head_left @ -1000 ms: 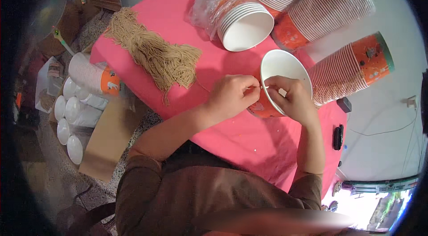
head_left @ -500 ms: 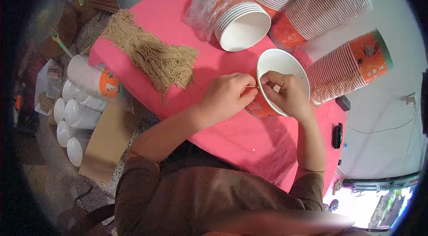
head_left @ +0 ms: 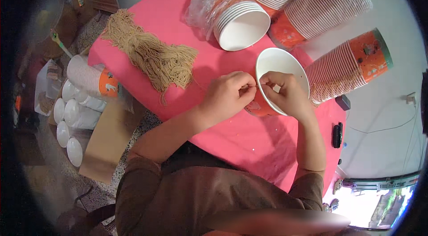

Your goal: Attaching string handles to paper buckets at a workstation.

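In our judgement, the work was only partly done: a paper bucket (head_left: 281, 61) was tilted over the right half of the table (head_left: 267, 142), with both hands at its rim. The left hand (head_left: 226, 95) was outside it, thumb and forefinger very near each other; the right hand (head_left: 290, 93) reached inside, fingertips close to the rim. Whether either was closed on a cord, we could not tell. Toward the table's right edge lay a bucket stack (head_left: 332, 71) with tan strands along it, which seemed to us finished. On the open stack (head_left: 244, 31) and the wrapped stacks (head_left: 327, 4) at the far edge we saw no strands, so these probably were left; the cord bundle (head_left: 149, 55) lay by the left edge. Pink cloth covered the table, a cardboard box (head_left: 102, 142) was beyond its left edge, and a pale wall (head_left: 379, 106) rose on the right
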Demonstrator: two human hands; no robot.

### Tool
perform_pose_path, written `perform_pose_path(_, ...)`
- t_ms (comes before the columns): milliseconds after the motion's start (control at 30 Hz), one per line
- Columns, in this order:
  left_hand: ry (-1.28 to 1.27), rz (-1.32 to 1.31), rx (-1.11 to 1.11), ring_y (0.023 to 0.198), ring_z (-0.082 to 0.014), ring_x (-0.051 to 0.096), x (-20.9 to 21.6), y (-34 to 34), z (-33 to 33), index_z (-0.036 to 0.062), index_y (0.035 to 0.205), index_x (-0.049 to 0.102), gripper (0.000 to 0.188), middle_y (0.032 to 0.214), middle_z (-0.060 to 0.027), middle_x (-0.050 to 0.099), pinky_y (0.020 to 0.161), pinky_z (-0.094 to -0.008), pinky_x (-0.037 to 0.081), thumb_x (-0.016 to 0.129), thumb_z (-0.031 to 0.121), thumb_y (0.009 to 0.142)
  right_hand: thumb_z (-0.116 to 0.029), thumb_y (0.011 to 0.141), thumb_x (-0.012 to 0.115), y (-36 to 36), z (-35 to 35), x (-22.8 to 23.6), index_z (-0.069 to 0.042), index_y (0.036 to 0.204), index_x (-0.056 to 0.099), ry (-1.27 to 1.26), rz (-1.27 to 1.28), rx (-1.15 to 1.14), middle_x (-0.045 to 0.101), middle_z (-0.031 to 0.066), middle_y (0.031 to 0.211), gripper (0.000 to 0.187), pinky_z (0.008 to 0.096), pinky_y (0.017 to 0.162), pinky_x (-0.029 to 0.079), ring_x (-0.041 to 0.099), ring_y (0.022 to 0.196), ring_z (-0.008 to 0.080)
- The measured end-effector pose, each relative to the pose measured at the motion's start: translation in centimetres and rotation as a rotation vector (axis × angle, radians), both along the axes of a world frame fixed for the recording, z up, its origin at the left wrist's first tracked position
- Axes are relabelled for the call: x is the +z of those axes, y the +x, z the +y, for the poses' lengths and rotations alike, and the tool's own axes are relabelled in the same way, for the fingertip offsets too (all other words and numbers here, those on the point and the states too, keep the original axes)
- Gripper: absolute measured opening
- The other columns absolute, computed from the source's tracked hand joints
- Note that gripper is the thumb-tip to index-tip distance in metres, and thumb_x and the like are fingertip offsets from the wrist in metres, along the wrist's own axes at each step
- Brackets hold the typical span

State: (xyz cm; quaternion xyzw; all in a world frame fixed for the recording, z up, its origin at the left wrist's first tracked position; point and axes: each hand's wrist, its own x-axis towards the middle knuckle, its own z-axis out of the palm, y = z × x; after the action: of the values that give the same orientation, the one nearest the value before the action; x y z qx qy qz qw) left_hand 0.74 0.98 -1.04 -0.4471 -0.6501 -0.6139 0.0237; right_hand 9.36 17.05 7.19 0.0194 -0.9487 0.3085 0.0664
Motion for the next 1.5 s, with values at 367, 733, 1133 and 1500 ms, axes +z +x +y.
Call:
perform_pose_path(367, -0.045, 0.111, -0.119, 0.080, -0.0179, 0.066, -0.6, -3.0, -4.5, 0.0032, 0.102, 0.062, 0.015, 0.089, -0.0098, 0.067, 0.069, -0.0305, 0.052, 0.060, 0.003, 0.086, -0.003, 0.074, 0.060, 7.3, 5.7, 4.3, -0.003, 0.080, 0.056, 0.653, 0.306, -0.539, 0.057, 0.0143, 0.074, 0.007, 0.0373, 0.059, 0.047, 0.060, 0.066, 0.0314)
perform_pose_path(733, 0.071, -0.757, -0.869, 0.088, -0.0161, 0.065, 0.3, -4.7, -6.0, -0.0037, 0.109, 0.061, 0.019, 0.098, -0.0101, 0.067, 0.083, -0.0297, 0.052, 0.050, 0.002, 0.093, -0.012, 0.080, 0.064, 11.0, 10.9, 3.3, -0.007, 0.099, 0.065, 0.903, 0.003, -0.705, 0.064, 0.0151, 0.098, 0.019, 0.0419, 0.079, 0.049, 0.061, 0.094, 0.0360)
perform_pose_path(1133, 0.165, -0.306, -0.262, 0.077, -0.0109, 0.061, 0.2, -2.9, -3.2, -0.0028, 0.101, 0.065, 0.013, 0.098, -0.0083, 0.066, 0.074, -0.0251, 0.052, 0.059, 0.007, 0.094, -0.007, 0.081, 0.069, 2.7, 2.3, 0.9, 0.001, 0.095, 0.064, 0.224, -0.128, -0.062, 0.067, 0.0113, 0.080, 0.017, 0.0334, 0.067, 0.050, 0.061, 0.070, 0.0196)
perform_pose_path(1500, 0.142, -0.209, -0.190, 0.064, -0.0037, 0.053, 2.5, -1.0, 0.2, -0.0037, 0.104, 0.067, 0.021, 0.076, -0.0013, 0.064, 0.054, -0.0227, 0.044, 0.060, 0.013, 0.094, -0.001, 0.078, 0.067, 2.7, -0.6, 3.4, -0.003, 0.087, 0.064, 0.308, 0.363, 0.121, 0.059, 0.0109, 0.075, 0.011, 0.0367, 0.058, 0.048, 0.062, 0.067, 0.0285)
